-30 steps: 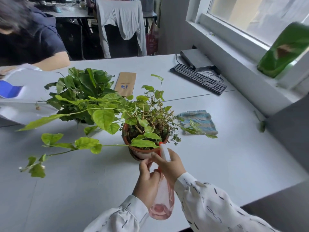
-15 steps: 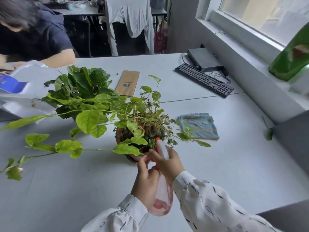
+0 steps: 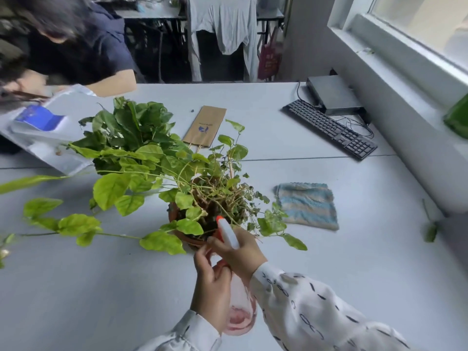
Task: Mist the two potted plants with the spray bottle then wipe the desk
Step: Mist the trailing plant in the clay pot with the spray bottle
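Head view, 1 frame logged. The spray bottle (image 3: 241,310) is being held tilted above the near edge of the grey surface (image 3: 101,295), its pink translucent body toward the camera and its white nozzle with the orange tip pointing into plant 1 (image 3: 210,196), the trailing plant in the terracotta pot (image 3: 188,239). The right hand (image 3: 244,255) is gripping the bottle at the neck, its fingers curling round the trigger area just below the nozzle. The left hand (image 3: 211,287) is holding the bottle body from the left side, fingers (image 3: 200,258) wrapping round it and reaching up toward the neck. Both sleeves are showing white with dark marks. The nozzle tip is sitting just beside the pot rim, among the lower leaves; whether it is touching a leaf I cannot tell. Plant 2 (image 3: 131,130), with darker and broader leaves, is standing behind and to the left of plant 1; their foliage is overlapping and its pot is hidden. Long stems from plant 1 are trailing left across the surface. A blue-and-beige striped cloth (image 3: 307,205) is lying flat to the right of plant 1, near it but apart. Further back, a brown paper bag (image 3: 205,126) is lying flat, and a black keyboard (image 3: 329,127) is lying beside a black box (image 3: 331,95) near the window wall. A second person (image 3: 76,51) is leaning over the far left end.
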Action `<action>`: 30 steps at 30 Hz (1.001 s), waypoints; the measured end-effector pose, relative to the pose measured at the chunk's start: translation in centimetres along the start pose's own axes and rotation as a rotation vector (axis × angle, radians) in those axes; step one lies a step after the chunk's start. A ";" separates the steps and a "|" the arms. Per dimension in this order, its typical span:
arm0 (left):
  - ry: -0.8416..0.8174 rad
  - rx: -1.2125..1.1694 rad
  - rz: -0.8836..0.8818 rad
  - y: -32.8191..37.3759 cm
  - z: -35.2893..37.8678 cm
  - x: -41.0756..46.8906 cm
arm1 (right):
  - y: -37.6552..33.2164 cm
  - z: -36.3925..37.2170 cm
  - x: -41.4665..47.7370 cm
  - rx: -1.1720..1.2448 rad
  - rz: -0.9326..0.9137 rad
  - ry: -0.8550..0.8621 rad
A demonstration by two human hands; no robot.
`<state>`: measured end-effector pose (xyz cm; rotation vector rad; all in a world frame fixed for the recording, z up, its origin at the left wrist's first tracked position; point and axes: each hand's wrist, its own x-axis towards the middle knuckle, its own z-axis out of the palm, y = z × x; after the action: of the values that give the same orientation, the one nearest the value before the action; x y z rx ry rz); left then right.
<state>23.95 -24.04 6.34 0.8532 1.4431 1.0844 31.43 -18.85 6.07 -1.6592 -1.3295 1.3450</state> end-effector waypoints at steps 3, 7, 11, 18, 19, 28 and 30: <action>0.046 -0.015 -0.006 -0.2 0.9 -0.5 | -0.5 -1.2 -0.2 -0.132 -0.163 -0.210; 0.114 -0.037 0.001 0.0 2.0 -0.8 | -1.6 -2.3 -0.2 -0.310 -0.271 -0.207; 0.177 -0.085 0.048 0.0 2.4 -0.4 | -1.5 -2.3 0.3 -0.223 -0.305 -0.143; 0.230 -0.099 0.088 -0.3 2.7 -0.3 | -1.3 -2.2 0.7 -0.238 -0.405 -0.188; 0.227 -0.086 0.096 -0.4 2.7 -0.4 | -1.4 -2.3 0.5 -0.246 -0.422 -0.191; 0.147 -0.116 0.081 1.1 3.3 -0.8 | -1.2 -2.9 0.1 -0.140 -0.379 -0.143; 0.098 -0.080 0.066 1.0 3.4 -0.8 | 0.3 -3.6 -0.4 -0.061 -0.337 -0.107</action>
<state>27.33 -23.88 7.52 0.8049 1.4508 1.2409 34.98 -18.86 7.04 -1.3398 -1.6424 1.2139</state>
